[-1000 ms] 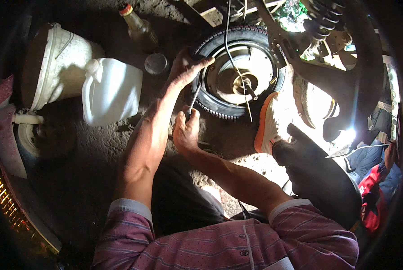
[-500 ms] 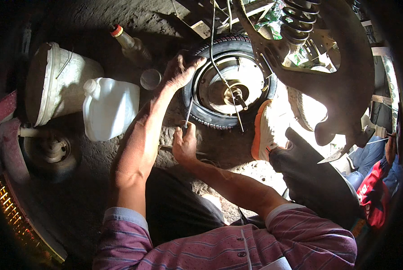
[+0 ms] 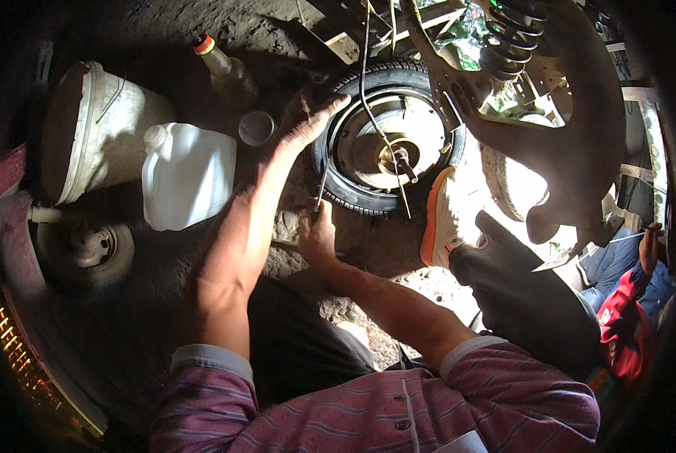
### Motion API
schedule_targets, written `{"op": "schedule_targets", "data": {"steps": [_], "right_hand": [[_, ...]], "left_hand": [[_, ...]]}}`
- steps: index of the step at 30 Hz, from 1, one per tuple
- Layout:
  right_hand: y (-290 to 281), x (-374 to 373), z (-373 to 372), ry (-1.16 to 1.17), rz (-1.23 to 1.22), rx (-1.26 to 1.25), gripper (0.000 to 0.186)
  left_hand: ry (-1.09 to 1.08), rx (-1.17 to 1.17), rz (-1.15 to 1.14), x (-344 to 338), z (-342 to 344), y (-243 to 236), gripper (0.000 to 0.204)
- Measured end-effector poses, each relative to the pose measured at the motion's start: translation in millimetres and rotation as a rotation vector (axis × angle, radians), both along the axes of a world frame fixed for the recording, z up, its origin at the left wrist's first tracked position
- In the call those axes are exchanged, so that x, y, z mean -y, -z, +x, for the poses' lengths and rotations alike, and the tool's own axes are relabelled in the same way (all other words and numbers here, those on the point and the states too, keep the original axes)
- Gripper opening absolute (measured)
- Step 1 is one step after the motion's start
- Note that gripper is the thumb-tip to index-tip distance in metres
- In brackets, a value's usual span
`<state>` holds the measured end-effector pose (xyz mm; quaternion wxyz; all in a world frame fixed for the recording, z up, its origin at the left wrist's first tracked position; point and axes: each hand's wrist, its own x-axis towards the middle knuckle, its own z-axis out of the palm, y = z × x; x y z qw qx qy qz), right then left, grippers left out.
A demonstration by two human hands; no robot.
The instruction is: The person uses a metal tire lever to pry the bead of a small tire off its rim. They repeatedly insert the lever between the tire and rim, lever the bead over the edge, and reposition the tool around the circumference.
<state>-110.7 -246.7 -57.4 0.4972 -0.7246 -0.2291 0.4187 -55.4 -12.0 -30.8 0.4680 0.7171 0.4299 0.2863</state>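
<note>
A wheel with a black tire (image 3: 372, 204) and a bright metal hub (image 3: 387, 132) with an axle stub lies at upper centre, a black cable crossing it. My left hand (image 3: 308, 121) grips the tire's upper left edge, thumb toward the rim. Below it, my right hand (image 3: 315, 230) is closed round the handle of a thin metal tool (image 3: 323, 181), whose shaft reaches to the lower left of the rim. My foot in an orange-soled shoe (image 3: 444, 211) is beside the wheel's lower right.
A bucket (image 3: 96, 136), white jug (image 3: 187, 177), bottle (image 3: 228, 75) and small round container (image 3: 256, 128) stand left, near another wheel (image 3: 85, 249). A dark frame (image 3: 587, 151) with a coil spring (image 3: 512, 41) is at right. Another person's red sleeve (image 3: 625, 325) shows far right.
The whole view has shifted slightly, so the wheel sits a little lower than a second ago. Both my hands keep their holds, with very little movement relative to the wheel.
</note>
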Motion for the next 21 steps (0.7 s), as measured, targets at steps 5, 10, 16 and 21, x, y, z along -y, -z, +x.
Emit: {"op": "schedule_targets", "data": {"steps": [5,10,16,21], "right_hand": [[7,1,-4,-0.024,0.015,-0.143,0.024],[2,12,10,-0.015,0.029,-0.097,0.019],[-33,17,94,-0.364,-0.28,0.18,0.037],[-87,-8,192,-0.951,-0.213,0.829,0.025]], "left_hand": [[-0.171,-0.082,0.006,38,-9,11,0.068],[-0.26,0.2,-0.193,72,-20,22,0.068],[-0.195,0.176,-0.268,59,-26,45,0.076],[-0.229,-0.003,-0.068,63,-26,59,0.051]]}}
